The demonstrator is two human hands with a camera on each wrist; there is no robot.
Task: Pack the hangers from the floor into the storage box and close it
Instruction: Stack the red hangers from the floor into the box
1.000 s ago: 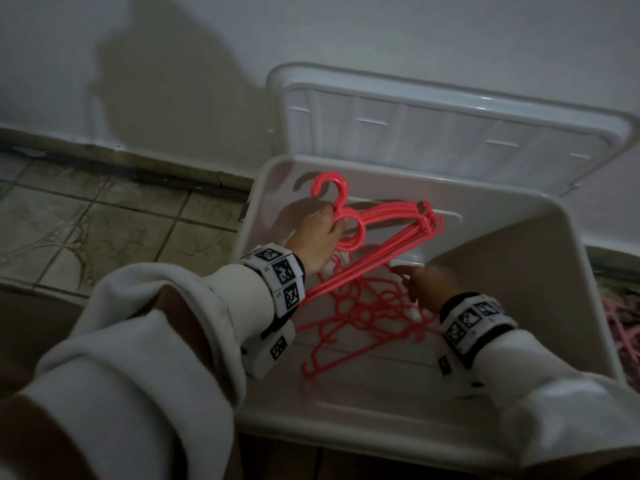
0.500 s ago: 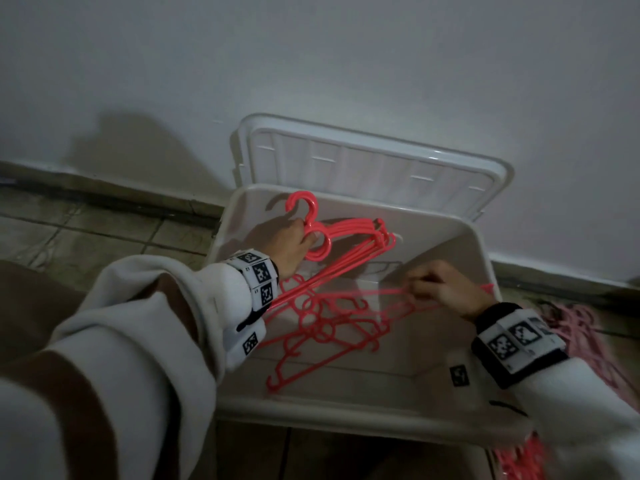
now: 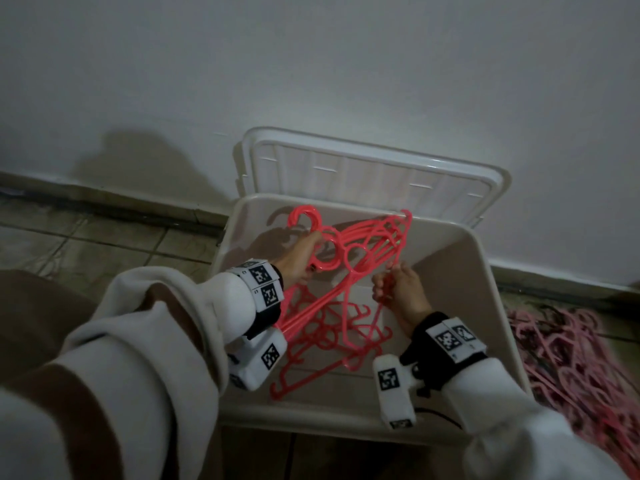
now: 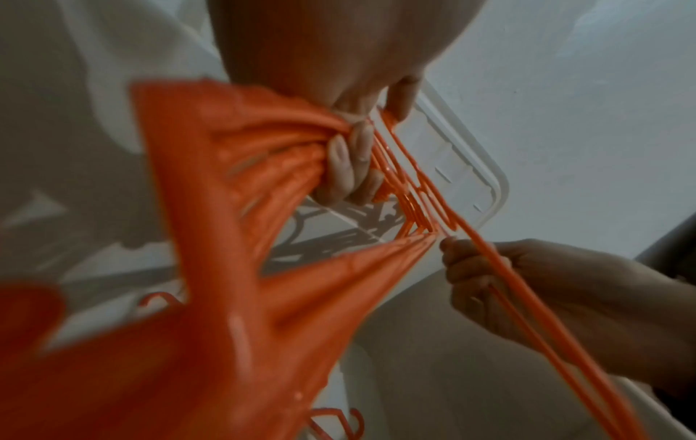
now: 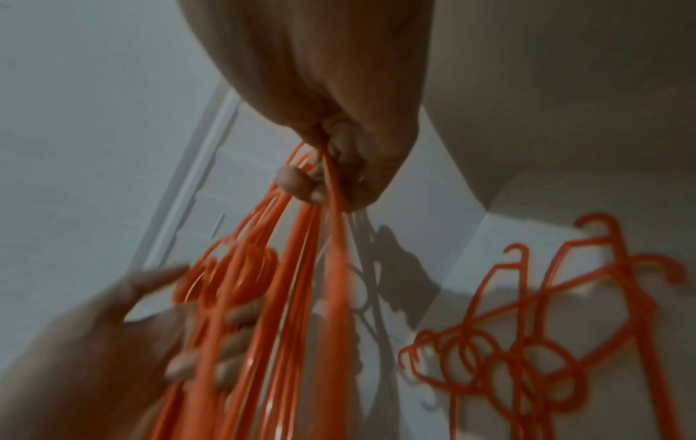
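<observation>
A white storage box (image 3: 485,271) stands open on the floor, its lid (image 3: 374,174) leaning against the wall behind it. My left hand (image 3: 298,258) grips a bunch of red hangers (image 3: 374,237) near their hooks, over the box's back left. My right hand (image 3: 398,289) pinches the bars of the same bunch. In the left wrist view my left hand (image 4: 354,160) has its fingers curled round the bunch (image 4: 233,208). In the right wrist view my right hand (image 5: 331,178) pinches the bars (image 5: 301,268). Several loose red hangers (image 3: 332,334) lie on the box's bottom.
A heap of pink hangers (image 3: 568,362) lies on the tiled floor right of the box. The white wall and a dark skirting (image 3: 104,202) run behind. Cracked floor tiles (image 3: 86,251) lie to the left.
The bunch has tipped up more upright over the box. My right hand has come in from the right and now pinches its bars. The head view has pulled back.
</observation>
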